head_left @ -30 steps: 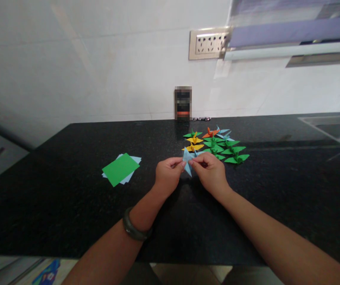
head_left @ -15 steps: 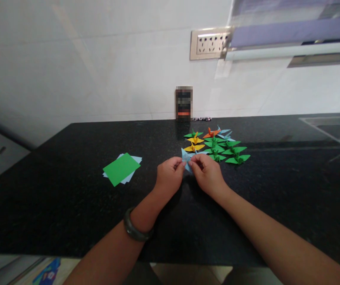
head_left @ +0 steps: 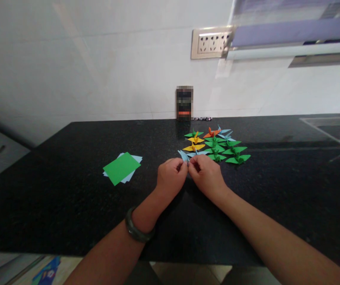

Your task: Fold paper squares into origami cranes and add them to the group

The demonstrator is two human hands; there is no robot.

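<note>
A small piece of folded light-blue paper (head_left: 183, 155) is pinched between my two hands, much of it hidden by the fingers. My left hand (head_left: 172, 174) grips it from the left, its fingers curled and thumb pressed in. On the other side my right hand (head_left: 207, 174) is closed with its fingertips on the paper, almost touching the left. Just beyond the hands stand rows of paper cranes: green ones (head_left: 238, 157), yellow ones (head_left: 194, 147), an orange one (head_left: 211, 133) and light-blue ones (head_left: 225, 137).
To the left on the black countertop (head_left: 69, 206) lies a stack of green and pale-blue paper sheets (head_left: 122, 168). A blurred dark box (head_left: 184, 103) stands against the wall beside a beaded string (head_left: 203, 118). A socket panel (head_left: 211, 42) is on the wall.
The light-blue paper has turned, so less of it shows between the fingers. Both hands have curled tighter and come closer together.
</note>
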